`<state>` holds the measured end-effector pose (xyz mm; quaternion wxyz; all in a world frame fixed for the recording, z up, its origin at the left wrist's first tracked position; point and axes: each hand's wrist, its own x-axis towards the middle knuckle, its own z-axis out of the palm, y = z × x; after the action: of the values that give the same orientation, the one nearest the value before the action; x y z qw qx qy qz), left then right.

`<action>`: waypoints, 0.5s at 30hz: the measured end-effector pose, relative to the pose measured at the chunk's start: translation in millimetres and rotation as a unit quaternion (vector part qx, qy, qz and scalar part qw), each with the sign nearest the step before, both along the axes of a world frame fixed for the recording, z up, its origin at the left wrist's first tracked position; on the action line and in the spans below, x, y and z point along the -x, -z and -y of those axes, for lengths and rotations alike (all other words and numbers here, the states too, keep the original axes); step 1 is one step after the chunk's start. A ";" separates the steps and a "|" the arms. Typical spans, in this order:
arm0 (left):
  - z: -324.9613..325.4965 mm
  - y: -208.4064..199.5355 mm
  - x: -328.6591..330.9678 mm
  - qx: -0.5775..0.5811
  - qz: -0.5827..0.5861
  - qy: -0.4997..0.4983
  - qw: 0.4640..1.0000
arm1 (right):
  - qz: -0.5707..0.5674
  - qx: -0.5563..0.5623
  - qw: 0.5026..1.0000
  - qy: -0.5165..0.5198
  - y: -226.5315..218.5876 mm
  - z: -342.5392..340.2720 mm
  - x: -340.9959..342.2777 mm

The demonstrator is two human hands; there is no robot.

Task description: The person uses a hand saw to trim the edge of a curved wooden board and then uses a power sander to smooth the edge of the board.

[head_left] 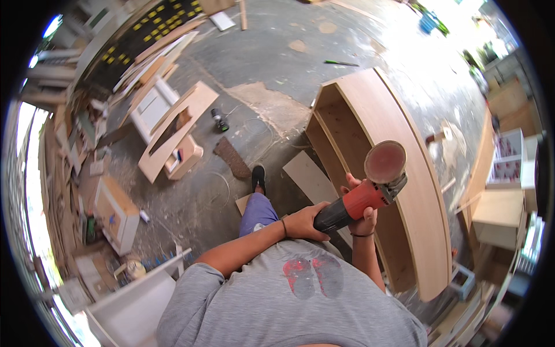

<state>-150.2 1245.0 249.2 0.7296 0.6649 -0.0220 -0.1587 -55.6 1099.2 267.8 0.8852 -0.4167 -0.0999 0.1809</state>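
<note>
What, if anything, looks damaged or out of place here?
The floor looks damaged: a ragged tan patch breaks its grey surface left of the cabinet. What looks like a drill lies loose on the floor, an odd spot.

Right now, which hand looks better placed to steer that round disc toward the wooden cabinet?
Probably the right hand: it holds the red front part of the power tool, close to the disc and nearer the cabinet. The left hand grips the black rear end, farther from both.

Head-worn fisheye view, facing down, close above shirt (260,306), floor (266,58) beyond
</note>
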 end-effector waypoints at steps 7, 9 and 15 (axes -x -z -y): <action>-114.8 21.5 -71.6 0.001 -0.033 0.192 0.981 | -0.166 -0.005 0.977 0.136 11.8 -87.8 -20.7; -143.7 14.2 -82.7 0.021 -0.036 0.211 0.977 | -0.172 0.015 0.968 0.180 3.5 -114.8 -24.6; -214.2 8.2 -117.6 0.018 0.029 0.262 0.965 | -0.083 0.087 0.970 0.210 -25.2 -182.8 -43.0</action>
<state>-32.6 1459.3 240.9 0.6738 0.6268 -0.2192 -0.3242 -12.6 1282.0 293.0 0.8691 -0.4871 0.0797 0.0329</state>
